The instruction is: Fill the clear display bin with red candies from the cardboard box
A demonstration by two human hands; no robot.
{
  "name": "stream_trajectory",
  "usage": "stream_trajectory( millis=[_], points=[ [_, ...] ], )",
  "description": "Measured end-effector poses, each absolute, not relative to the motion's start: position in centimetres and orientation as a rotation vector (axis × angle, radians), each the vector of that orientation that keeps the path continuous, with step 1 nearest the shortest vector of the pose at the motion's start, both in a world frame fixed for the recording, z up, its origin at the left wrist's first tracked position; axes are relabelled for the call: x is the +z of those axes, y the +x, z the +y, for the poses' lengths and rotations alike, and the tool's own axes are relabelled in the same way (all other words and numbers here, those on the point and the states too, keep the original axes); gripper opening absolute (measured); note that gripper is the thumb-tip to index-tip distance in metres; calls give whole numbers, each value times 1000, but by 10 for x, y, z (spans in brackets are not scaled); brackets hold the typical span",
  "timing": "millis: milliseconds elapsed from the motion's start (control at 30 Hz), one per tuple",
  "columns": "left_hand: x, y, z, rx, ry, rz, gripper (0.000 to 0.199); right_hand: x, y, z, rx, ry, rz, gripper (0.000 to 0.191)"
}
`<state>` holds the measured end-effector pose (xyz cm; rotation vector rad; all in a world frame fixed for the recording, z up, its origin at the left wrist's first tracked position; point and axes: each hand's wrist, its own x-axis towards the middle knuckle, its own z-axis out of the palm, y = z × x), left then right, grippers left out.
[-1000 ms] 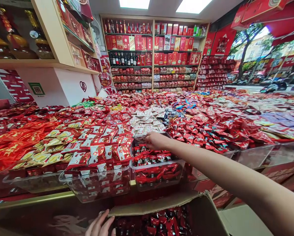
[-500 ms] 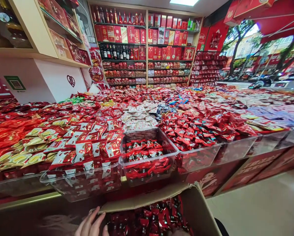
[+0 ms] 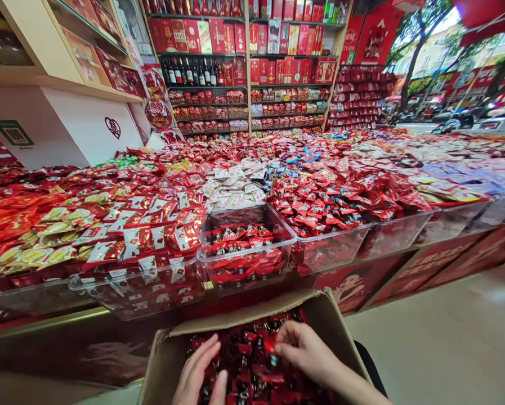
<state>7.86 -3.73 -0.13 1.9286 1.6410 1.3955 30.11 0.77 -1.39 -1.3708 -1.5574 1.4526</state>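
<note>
An open cardboard box [image 3: 348, 346] at the bottom centre holds many small dark-red wrapped packets [image 3: 246, 374]. My left hand [image 3: 199, 371] is over the box's left part, fingers apart, with no packet in its grip. Toward the right side of the box, my right hand [image 3: 300, 349] pinches a bright red packet [image 3: 269, 345] between thumb and fingers. Just beyond the box stands a clear plastic bin [image 3: 247, 256], partly filled with similar red packets.
More clear bins [image 3: 332, 253] heaped with wrapped packets line the counter on both sides. Shelves [image 3: 249, 73] with bottles and red boxes stand behind. Tiled floor [image 3: 438, 337] shows at the lower right.
My left hand has moved from the box's edge to over the packets inside. My right hand has come into clear view, pinching a packet. The view has tilted down.
</note>
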Motion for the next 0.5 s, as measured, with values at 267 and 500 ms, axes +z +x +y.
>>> stream_trajectory(
  millis=[267, 500],
  points=[
    [34, 130, -30, 870, 966, 1214, 43, 46, 281, -1, 1730, -1034, -988, 29],
    [43, 129, -36, 928, 829, 1188, 42, 46, 279, -5, 1712, -1006, -997, 28]
  ],
)
